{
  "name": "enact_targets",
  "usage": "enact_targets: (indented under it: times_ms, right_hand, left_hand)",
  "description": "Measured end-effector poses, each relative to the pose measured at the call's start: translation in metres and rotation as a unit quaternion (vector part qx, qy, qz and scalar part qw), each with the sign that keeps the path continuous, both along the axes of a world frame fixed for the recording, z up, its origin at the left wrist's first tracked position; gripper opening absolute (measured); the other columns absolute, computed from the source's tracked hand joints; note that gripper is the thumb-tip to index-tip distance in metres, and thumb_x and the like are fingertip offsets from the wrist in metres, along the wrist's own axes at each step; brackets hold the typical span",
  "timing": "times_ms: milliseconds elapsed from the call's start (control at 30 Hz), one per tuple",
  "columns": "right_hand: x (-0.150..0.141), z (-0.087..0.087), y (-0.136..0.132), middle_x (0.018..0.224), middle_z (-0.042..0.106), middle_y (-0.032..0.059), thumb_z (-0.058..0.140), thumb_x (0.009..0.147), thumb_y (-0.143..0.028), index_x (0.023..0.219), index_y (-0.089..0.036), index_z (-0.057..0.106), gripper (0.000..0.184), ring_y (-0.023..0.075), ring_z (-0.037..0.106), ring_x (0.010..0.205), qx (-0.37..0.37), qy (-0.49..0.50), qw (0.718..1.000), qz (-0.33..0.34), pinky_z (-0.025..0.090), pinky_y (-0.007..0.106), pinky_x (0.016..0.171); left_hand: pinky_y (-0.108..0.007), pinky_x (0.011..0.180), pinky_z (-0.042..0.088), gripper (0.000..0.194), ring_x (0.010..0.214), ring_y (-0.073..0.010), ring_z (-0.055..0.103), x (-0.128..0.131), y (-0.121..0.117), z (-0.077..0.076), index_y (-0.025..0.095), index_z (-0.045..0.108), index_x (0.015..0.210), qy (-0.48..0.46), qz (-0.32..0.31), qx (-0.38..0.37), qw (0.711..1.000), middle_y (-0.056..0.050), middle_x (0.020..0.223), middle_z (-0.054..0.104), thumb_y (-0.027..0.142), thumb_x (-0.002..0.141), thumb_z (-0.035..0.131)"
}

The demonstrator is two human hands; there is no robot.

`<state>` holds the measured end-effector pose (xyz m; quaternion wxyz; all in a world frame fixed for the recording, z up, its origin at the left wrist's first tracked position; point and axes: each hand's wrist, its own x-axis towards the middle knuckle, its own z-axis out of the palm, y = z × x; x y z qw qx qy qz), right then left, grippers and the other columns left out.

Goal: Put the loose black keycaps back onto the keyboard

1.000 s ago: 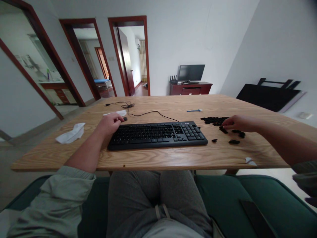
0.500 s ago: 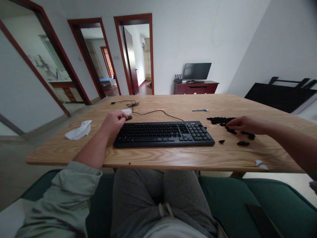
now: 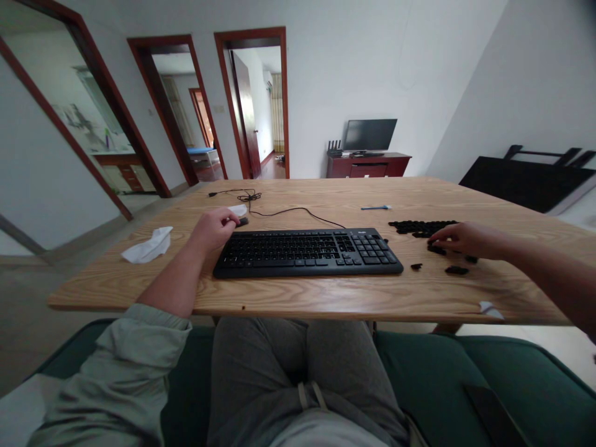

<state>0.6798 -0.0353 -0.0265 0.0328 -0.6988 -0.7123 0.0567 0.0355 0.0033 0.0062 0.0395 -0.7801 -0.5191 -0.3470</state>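
Observation:
A black keyboard lies flat on the wooden table in front of me; several of its key places look bare. My left hand rests at its far left corner, fingers pinched at a small flat dark piece whose kind I cannot make out. To the right of the keyboard are loose black keycaps, in rows at the back and in small heaps nearer me. My right hand is over them, its thumb and fingertips together on a keycap in one of the heaps.
A crumpled white tissue lies at the left, and another white piece behind my left hand. The keyboard cable is coiled at the back. A blue brush lies behind the keyboard. A white scrap sits at the front right edge.
My right hand has moved slightly right and towards me, from the keycap rows to a heap in front. The left hand stays in place.

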Motion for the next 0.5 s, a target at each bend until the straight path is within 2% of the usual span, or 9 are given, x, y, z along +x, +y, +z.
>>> enact_targets:
  times_ms: [67,200,333,433,500]
  right_hand:
    - [-0.004,0.000,0.000,0.074,0.073,0.0085,0.050,0.082,-0.052,0.104,-0.021,0.078,0.048,0.0237,0.063,0.061,-0.028,-0.006,1.000,-0.002,0.048,0.036,0.060]
    - [-0.008,0.003,-0.001,0.090,0.076,0.0120,0.057,0.076,-0.047,0.101,-0.017,0.076,0.043,0.0271,0.067,0.075,-0.022,0.001,1.000,-0.018,0.050,0.037,0.070]
    - [-0.011,0.022,-0.007,0.092,0.076,0.0128,0.058,0.079,-0.051,0.104,-0.015,0.076,0.047,0.0278,0.066,0.080,0.008,0.058,0.997,-0.041,0.051,0.038,0.075]
    - [-0.040,0.047,-0.013,0.099,0.075,0.0129,0.060,0.081,-0.058,0.111,-0.017,0.074,0.053,0.0268,0.066,0.086,0.043,0.181,0.981,-0.053,0.053,0.038,0.079]
    - [-0.079,0.062,-0.014,0.102,0.074,0.0128,0.060,0.083,-0.059,0.115,-0.018,0.072,0.053,0.0247,0.066,0.087,0.027,0.259,0.966,-0.011,0.055,0.038,0.080]
  left_hand:
    - [-0.030,0.067,0.043,0.023,0.068,-0.0186,0.057,0.001,-0.001,0.001,0.017,0.073,0.077,0.004,0.002,0.001,1.000,-0.005,0.076,0.068,0.023,0.074,0.051]
    - [-0.031,0.067,0.044,0.023,0.068,-0.0192,0.059,0.001,-0.002,0.002,0.018,0.073,0.076,0.010,0.002,0.013,1.000,-0.005,0.076,0.069,0.022,0.074,0.050]
    - [-0.032,0.068,0.045,0.022,0.069,-0.0191,0.059,0.002,-0.002,0.002,0.017,0.073,0.077,-0.001,-0.017,0.028,0.999,-0.006,0.079,0.070,0.021,0.076,0.052]
    - [-0.031,0.067,0.047,0.020,0.068,-0.0167,0.058,0.020,-0.010,0.008,0.016,0.074,0.084,-0.014,-0.075,0.064,0.995,-0.006,0.086,0.070,0.020,0.079,0.055]
    - [-0.030,0.068,0.048,0.022,0.070,-0.0153,0.059,0.045,-0.023,0.016,0.016,0.074,0.094,-0.011,-0.138,0.082,0.987,-0.007,0.093,0.071,0.019,0.081,0.057]
